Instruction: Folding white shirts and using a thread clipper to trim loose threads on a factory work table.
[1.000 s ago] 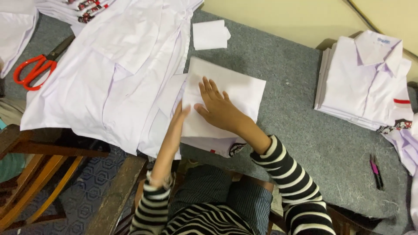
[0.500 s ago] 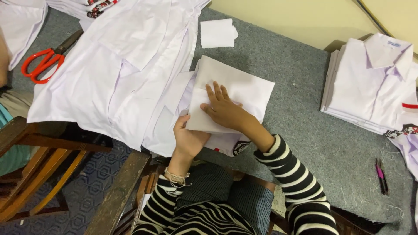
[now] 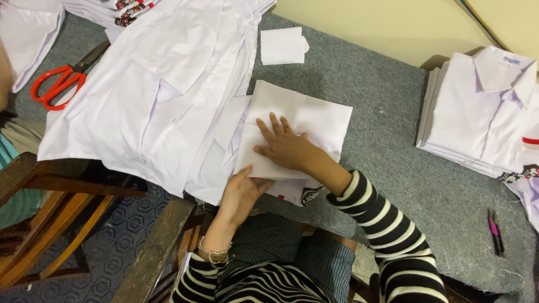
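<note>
A folded white shirt point(image 3: 297, 132) lies at the centre of the frame on the grey felt tabletop point(image 3: 387, 157), its long axis running from lower left to upper right. The right hand point(image 3: 286, 147) rests flat on its middle, fingers spread and pointing to the upper left, pressing the cloth down without grasping it. The left hand point(image 3: 242, 191) sits just below, at the shirt's lower left edge, palm up against the fabric with the fingers tucked under the fold; whether they pinch the edge cannot be told. That near edge lies closer to the left hand, while the far upper right corner is free of both.

Touching the fold on the left, a large unfolded white shirt point(image 3: 146, 106) spreads toward the upper left, overhanging the table edge. Orange-handled scissors point(image 3: 59, 81) lie at its left. A small folded white piece point(image 3: 283, 46) sits above, apart from the fold. A stack of folded collared shirts point(image 3: 483, 118) stands at the right edge, and a pink pen point(image 3: 494, 231) lies at lower right
</note>
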